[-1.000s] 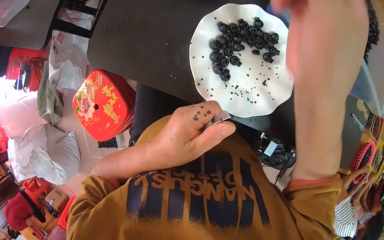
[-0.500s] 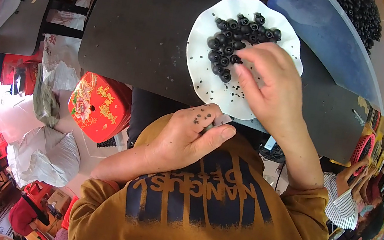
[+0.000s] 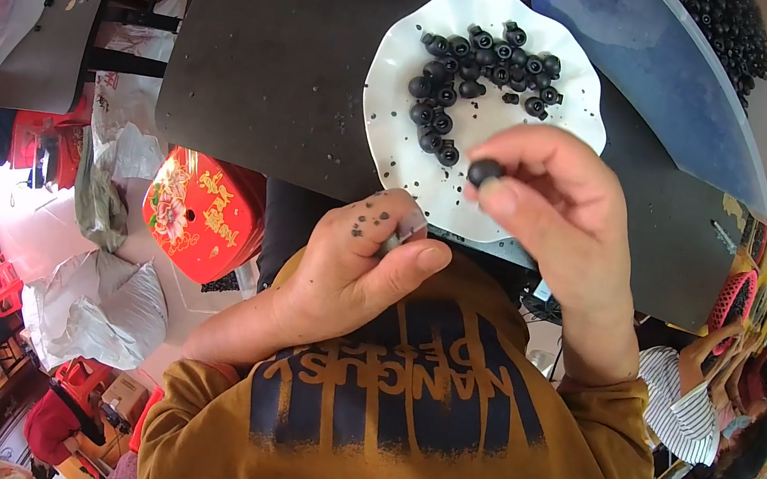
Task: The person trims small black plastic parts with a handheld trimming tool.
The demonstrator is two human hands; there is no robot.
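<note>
My right hand (image 3: 562, 203) pinches a round black ball-shaped part (image 3: 485, 172) between thumb and fingertips, above the near right of a white wavy-rimmed plate (image 3: 381, 143). On the plate lies a cluster of similar black parts (image 3: 442, 72), each a ball with a hollow neck, among scattered black crumbs. Just off the plate's near edge, my left hand (image 3: 353, 270) is closed, with a thin pale blade-like piece (image 3: 411, 227) between thumb and curled forefinger. Its exact kind is partly hidden. Several black crumbs stick to the back of the forefinger.
A translucent bin (image 3: 651, 97) stands right of the plate, with a heap of black parts (image 3: 727, 38) beyond its wall. The dark table (image 3: 272, 58) carries loose crumbs. A red stool (image 3: 205, 215) and white sacks (image 3: 98, 309) are at left. Other people are at the right and lower left.
My right hand has lifted a black part off the cluster and drawn it nearer to me. The left hand has shifted slightly left, its blade-like piece still held.
</note>
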